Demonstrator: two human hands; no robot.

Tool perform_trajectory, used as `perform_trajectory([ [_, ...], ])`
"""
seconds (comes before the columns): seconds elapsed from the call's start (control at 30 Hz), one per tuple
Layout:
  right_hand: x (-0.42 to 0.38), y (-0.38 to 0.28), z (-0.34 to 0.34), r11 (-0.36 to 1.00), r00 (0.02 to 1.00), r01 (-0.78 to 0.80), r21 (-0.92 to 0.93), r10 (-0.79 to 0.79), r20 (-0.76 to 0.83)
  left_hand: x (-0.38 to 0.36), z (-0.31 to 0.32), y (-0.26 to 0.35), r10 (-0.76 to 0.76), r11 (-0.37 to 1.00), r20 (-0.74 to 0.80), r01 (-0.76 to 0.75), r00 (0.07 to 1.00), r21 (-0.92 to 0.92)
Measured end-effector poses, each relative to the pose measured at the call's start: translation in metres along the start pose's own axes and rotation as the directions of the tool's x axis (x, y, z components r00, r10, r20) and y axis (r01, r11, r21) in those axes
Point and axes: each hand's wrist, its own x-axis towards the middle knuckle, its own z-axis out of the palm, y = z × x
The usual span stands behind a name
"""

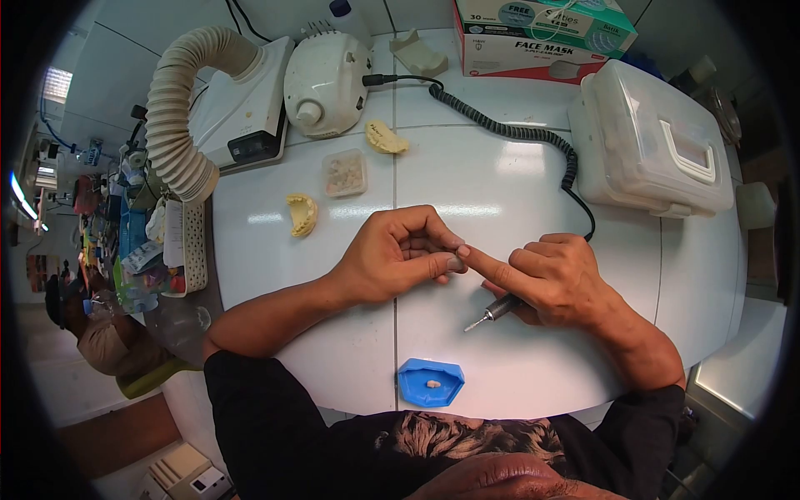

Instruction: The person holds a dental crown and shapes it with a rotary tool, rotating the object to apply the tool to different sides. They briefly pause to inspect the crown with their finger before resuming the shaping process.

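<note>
My left hand [392,254] is closed in a pinch above the middle of the table. Whatever sits between its thumb and fingertips is too small and too covered to name. My right hand [554,279] wraps its lower fingers round a dark handpiece [503,307], whose thin bur [476,323] points down to the left. The right index finger stretches out and meets the left fingertips. Close to my body lies a blue angular dish [408,397] with a small pale tooth-like piece [433,384] inside.
Yellowish dental casts [304,218] and a clear box [345,175] of small pieces lie at the left. Behind stand a white control unit [325,87] and a ribbed hose [171,108]. A coiled cord [508,129] crosses towards a plastic case [654,142]. Another person sits far left.
</note>
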Motion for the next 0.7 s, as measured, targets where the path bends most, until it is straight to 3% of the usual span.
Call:
perform_trajectory([
  [0.33, -0.005, 0.002, 0.009, 0.999, 0.997, 0.027, -0.019, -0.029, -0.072, 0.002, -0.003, 0.008, -0.016, 0.997, 0.023, 0.018, 1.000, -0.069],
  [0.7, -0.004, 0.002, 0.010, 0.999, 0.997, 0.025, -0.029, -0.027, -0.077, 0.002, -0.004, 0.003, 0.001, 1.000, 0.026, -0.001, 1.000, -0.014],
])
